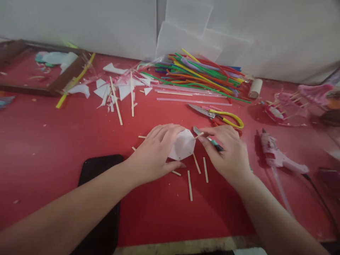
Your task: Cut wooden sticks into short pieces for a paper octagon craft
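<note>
A white many-sided paper piece point(185, 144) with small holes near its edge lies under my left hand point(159, 150), whose fingers and thumb hold it from both sides. My right hand point(225, 150) pinches a short wooden stick point(199, 135) between thumb and forefinger at the right edge of the paper. Another stick point(196, 163) points down from the paper's lower right edge. Two loose sticks point(190, 185) point(205, 170) lie below it. A cutter blade point(197, 131) shows beside my right fingertips, its handle partly under the hand.
Yellow-handled scissors point(231, 118) lie behind my right hand; a pink glue gun point(278, 154) is at the right. Colourful pipe cleaners point(202, 74) and paper scraps point(124, 88) lie at the back. A black phone point(99, 212) is under my left forearm.
</note>
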A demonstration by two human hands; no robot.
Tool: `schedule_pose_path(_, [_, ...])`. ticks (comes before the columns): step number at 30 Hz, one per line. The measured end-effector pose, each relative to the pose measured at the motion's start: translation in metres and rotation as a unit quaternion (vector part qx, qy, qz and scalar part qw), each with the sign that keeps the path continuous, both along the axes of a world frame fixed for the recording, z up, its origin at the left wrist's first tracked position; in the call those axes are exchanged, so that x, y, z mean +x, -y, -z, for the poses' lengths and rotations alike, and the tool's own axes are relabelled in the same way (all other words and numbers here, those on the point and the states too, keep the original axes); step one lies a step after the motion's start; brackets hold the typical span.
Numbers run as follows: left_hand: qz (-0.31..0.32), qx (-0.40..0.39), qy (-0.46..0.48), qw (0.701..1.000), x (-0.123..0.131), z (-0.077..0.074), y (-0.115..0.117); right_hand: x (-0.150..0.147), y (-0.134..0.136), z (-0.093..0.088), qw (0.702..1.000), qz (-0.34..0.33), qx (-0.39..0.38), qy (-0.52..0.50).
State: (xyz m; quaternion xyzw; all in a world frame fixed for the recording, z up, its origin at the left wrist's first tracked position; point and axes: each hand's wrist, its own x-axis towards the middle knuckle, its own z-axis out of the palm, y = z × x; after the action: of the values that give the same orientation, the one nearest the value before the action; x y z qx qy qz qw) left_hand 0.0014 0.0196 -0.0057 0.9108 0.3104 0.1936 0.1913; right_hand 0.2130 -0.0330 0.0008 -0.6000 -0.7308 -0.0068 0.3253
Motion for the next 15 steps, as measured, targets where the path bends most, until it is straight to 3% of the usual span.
schedule_pose_path(5, [0.004,0.013,-0.058,0.998,-0.0004,0.0026,-0.0013,-0.0006,-0.0026,0.0045,1.0,-0.006,-0.011,-0.017])
schedule_pose_path(15, [-0.002,0.046,-0.059,0.997,0.0021,-0.0022,0.0009,-0.0052,-0.0032,0.0036,1.0,-0.003,-0.003,-0.017])
